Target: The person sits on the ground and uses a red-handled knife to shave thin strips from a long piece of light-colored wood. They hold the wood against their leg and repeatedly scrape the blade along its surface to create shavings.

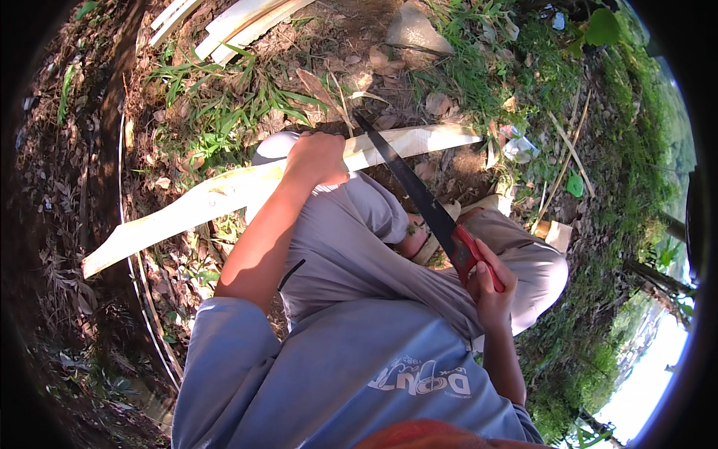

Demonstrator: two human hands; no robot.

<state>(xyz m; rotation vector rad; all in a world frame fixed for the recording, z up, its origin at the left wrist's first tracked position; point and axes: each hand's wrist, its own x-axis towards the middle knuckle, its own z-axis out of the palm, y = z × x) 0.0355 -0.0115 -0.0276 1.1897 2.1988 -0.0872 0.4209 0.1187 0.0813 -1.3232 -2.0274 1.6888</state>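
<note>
A long pale wooden board (172,211) lies across my raised knee, one end far out to the left and the other to the right. My left hand (318,159) is closed over the board near the knee and grips it. In my right hand (490,280) is the red handle of a hand saw (419,193). The dark blade slants up and to the left and crosses the board just right of my left hand. Whether its teeth have cut into the wood cannot be made out.
More split pale boards (232,30) lie on the ground at the upper left. A grey stone (417,30) sits at the top. Grass, dry leaves and thin sticks (572,150) cover the soil. A small wood offcut (557,236) rests beyond my right knee.
</note>
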